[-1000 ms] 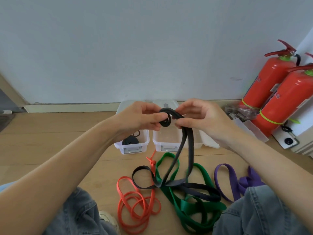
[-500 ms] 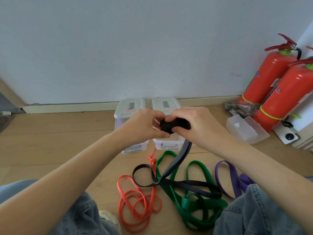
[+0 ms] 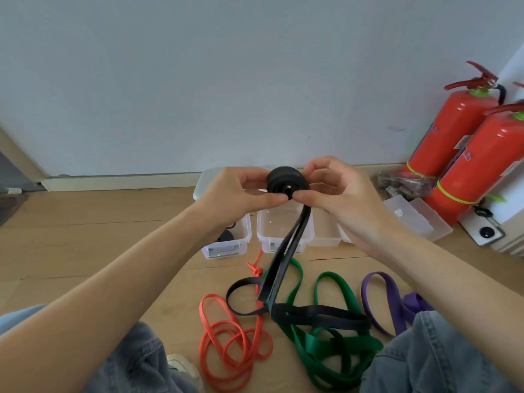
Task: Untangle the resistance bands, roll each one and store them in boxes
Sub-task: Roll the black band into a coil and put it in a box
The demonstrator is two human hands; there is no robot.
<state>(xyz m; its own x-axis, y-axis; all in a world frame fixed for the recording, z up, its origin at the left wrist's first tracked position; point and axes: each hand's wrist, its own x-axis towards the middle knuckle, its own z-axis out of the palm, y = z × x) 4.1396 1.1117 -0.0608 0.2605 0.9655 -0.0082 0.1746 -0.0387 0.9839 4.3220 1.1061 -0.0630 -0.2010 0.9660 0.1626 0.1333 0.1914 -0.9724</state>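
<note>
Black band (image 3: pixel 286 185) half-rolled, pinched by left hand (image 3: pixel 235 194) and right hand (image 3: pixel 337 194); beyond it one box (image 3: pixel 226 245) holds a roll, while orange (image 3: pixel 232 344), green (image 3: pixel 326 341) and purple (image 3: pixel 388 302) bands wait.

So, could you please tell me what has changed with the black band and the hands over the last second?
The roll of the black band has grown from a small coil into a thick wad as the left hand and right hand kept winding it; less of its tail now lies loose on the floor. Both hands still pinch the roll above the boxes. The orange band, green band and purple band have not moved.
</note>
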